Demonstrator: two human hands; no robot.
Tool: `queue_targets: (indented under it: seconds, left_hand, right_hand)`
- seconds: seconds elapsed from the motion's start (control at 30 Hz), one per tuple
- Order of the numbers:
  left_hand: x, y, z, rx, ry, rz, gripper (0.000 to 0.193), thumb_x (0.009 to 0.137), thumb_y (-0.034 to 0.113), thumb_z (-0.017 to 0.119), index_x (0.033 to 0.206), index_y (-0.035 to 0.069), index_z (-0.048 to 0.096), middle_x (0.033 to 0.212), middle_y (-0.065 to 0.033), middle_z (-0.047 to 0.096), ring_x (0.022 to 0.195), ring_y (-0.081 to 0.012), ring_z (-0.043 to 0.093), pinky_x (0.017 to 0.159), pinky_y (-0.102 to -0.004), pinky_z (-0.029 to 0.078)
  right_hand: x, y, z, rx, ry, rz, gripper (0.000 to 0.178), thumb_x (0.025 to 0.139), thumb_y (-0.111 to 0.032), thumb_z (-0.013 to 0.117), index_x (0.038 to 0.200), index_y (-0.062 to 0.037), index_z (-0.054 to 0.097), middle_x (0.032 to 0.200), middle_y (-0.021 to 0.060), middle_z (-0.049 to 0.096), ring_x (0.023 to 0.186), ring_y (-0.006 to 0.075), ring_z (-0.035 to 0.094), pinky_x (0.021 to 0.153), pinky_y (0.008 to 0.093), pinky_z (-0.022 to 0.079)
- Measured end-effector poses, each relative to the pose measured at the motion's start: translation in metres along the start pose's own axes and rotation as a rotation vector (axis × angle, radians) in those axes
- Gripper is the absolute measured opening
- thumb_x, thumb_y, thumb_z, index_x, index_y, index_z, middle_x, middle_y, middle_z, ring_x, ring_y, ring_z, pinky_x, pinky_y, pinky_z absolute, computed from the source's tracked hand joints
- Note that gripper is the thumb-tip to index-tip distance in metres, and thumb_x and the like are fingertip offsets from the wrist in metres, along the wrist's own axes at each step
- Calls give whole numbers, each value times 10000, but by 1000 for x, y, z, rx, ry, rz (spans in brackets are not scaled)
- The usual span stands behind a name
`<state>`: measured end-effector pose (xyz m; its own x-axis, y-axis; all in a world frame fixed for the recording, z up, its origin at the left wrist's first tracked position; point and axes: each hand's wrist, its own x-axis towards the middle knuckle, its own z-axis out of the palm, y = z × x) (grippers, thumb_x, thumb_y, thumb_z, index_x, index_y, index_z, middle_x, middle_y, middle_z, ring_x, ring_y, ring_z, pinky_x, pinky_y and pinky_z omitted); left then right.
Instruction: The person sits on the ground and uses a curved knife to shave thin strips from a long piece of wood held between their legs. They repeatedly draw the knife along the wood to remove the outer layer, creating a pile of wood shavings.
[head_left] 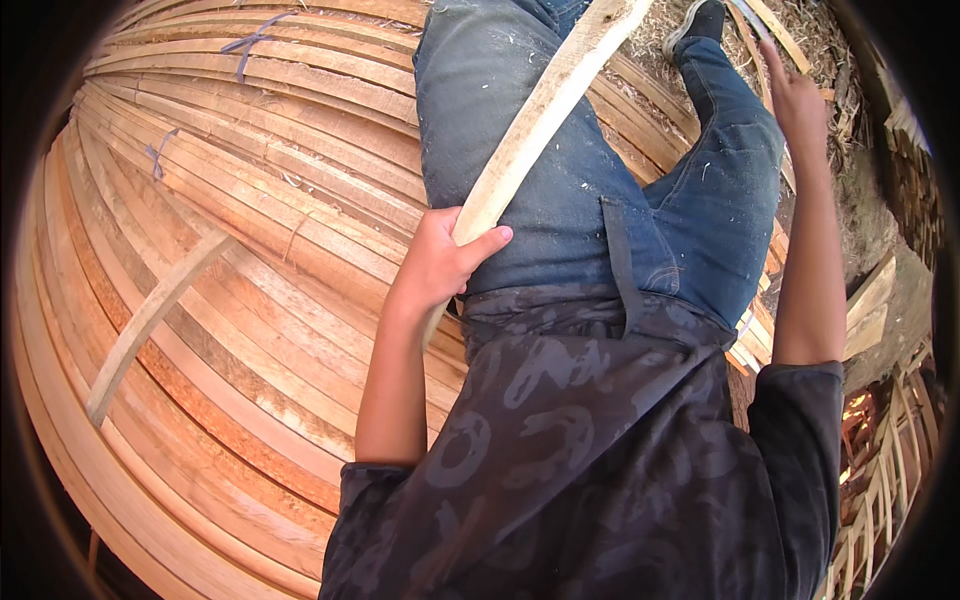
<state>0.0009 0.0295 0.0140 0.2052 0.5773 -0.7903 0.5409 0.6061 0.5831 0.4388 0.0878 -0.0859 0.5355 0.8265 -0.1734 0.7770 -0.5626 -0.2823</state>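
Note:
My left hand [440,260] is closed around a long, pale, rough-faced wooden strip [545,120]. The strip slants up and away across my left thigh, and its far end leaves the top edge of the view. On the far right, my right hand [800,105] is closed with its index finger stretched forward along a narrow, pale, blade-like tool [748,18]. Its fingers hide the handle, and the tip lies outside the picture. The tool is apart from the strip.
I sit on stacked wooden strips [250,320], some tied with purplish bands [160,155]. A short slat [155,315] lies across them at left. Shavings and loose wood cover the ground [845,130] at right, with more piled wood [900,460] at lower right.

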Motion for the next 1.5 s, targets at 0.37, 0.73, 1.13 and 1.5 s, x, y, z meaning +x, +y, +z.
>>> queue_targets:
  seconds: [0.37,0.73,1.13,1.5]
  left_hand:
    - [15,-7,-43,-381,-428,-296,424,810,498,571,675,131,409,492,45,340,395,-57,299,372,-196,258]
    - [10,4,-41,-283,-356,-419,303,872,357,616,775,142,426,574,52,358,459,-46,322,403,-209,251]
    - [26,-13,-43,-502,-616,-416,370,895,402,529,689,131,383,521,40,327,417,-50,282,368,-195,219]
    - [40,-15,-55,-683,-832,-506,360,923,373,509,693,122,391,516,52,328,409,-32,288,345,-181,212]
  right_hand:
    - [-111,-23,21,448,-152,-108,610,855,-519,612,595,33,591,461,54,398,436,159,361,453,349,327]
    - [-107,-145,39,84,-37,-631,716,792,-713,491,564,-47,618,502,135,574,506,303,619,475,402,499]
    - [-45,-77,7,211,-183,-164,705,801,-688,525,614,-14,615,564,152,595,588,343,624,574,411,498]
    - [-54,-142,52,33,-95,-391,746,817,-716,466,650,-6,626,579,167,599,583,319,619,577,426,501]
